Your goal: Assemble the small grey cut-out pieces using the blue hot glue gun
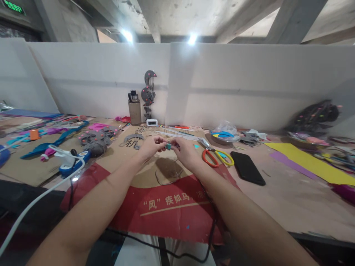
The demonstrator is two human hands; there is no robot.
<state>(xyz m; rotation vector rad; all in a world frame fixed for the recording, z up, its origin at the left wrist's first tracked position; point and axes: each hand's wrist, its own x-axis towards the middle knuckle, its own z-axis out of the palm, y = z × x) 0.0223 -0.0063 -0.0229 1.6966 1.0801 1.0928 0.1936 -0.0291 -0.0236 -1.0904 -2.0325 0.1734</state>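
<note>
Both hands meet over the middle of a red and brown cardboard sheet (pixel 172 218). Between their fingertips is a small teal-green piece (pixel 168 146), too small to name more closely. My left hand (pixel 152 149) pinches it from the left, fingers closed. From the right, my right hand (pixel 183 150) closes on it too. A thin dark cord or wire (pixel 158 178) loops on the cardboard below the hands. Just right of my right hand lie scissors (pixel 212 157) with one red and one yellow handle, and a black phone (pixel 247 168).
A bottle (pixel 135 111) and small white clock (pixel 151 122) stand at the back. On the left are a blue power strip (pixel 73 166) with a white cable (pixel 36 201) and grey pieces with pink dots (pixel 98 138). Yellow paper (pixel 310 162) lies right. A black cable (pixel 183 255) hangs near the front edge.
</note>
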